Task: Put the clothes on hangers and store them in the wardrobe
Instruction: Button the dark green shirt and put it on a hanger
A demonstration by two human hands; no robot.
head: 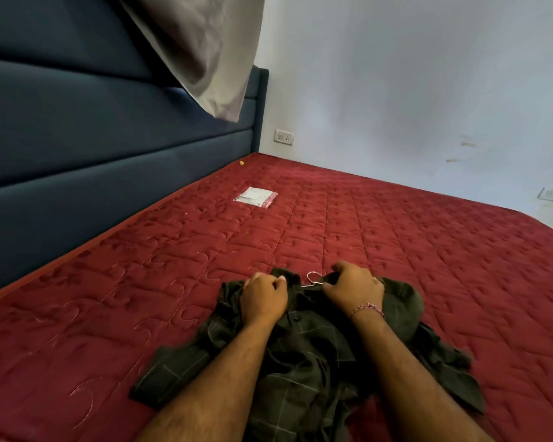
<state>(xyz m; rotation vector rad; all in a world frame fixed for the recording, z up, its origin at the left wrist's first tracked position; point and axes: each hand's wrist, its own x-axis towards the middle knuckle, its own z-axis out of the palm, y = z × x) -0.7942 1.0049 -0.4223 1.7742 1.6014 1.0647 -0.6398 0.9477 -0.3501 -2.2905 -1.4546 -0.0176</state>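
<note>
dark green checked shirt (307, 362) lies bunched on the red quilted mattress (428, 250), collar end away from the person. left hand (262, 298) has its fingers (276, 283) curled, gripping the collar fabric on its side. right hand (353, 287) has fingers curled round the other collar side, right beside the metal hanger hook (313, 279) that pokes out between the two hands. rest of the hanger is hidden under the cloth, can't tell if both shoulders are seated.

risks, as judgement: hanger arm could slip out of one shoulder if the collar is tugged unevenly, since the fabric is crumpled and loose below the fingers. lifting by the cloth rather than the hook would probably let the shirt slide off. a sleeve folded under the body near the wrists could snag or drag. open button placket may let the shirt gape and drop.

around: small plastic packet (256, 197) well beyond the fingers, tiny yellow thing (242, 162) further off by the dark blue headboard (77, 154), grey pillow (198, 52) leaning on it, wall socket (284, 136). none of these stands in the way. wardrobe not in view.
</note>
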